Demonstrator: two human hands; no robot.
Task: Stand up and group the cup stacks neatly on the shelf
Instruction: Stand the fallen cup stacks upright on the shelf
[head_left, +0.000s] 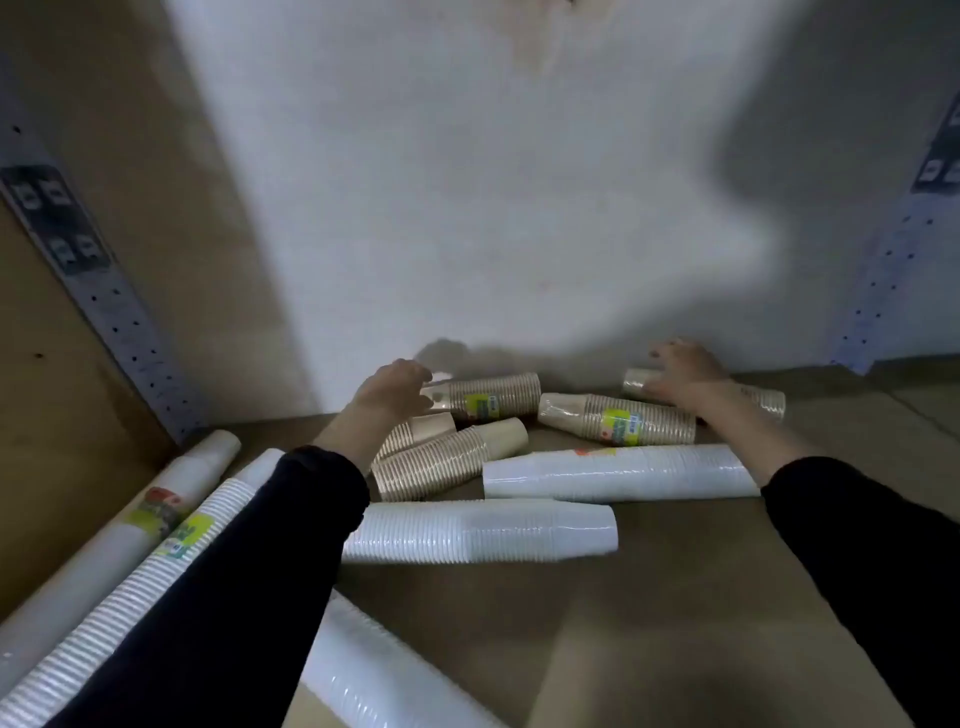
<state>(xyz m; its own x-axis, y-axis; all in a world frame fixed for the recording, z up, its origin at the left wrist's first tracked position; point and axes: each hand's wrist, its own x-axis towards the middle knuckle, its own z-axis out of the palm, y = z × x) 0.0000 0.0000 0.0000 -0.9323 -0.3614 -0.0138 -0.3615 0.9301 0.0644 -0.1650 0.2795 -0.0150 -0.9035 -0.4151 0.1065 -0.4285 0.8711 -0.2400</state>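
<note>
Evidently beginning the tidy-up at mid-frame, the left hand, its fingers too blurred to tell whether they grasp, reaches one tan stack, while the right hand lays released, spread fingers on another tan stack; each next needs a firm grasp to be stood upright.

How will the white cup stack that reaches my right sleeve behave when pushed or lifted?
That white cup stack lies on its side on the shelf, so it will probably roll. Its glossy wrap may be slippery. Being long, it might sag if lifted by one end.
</note>
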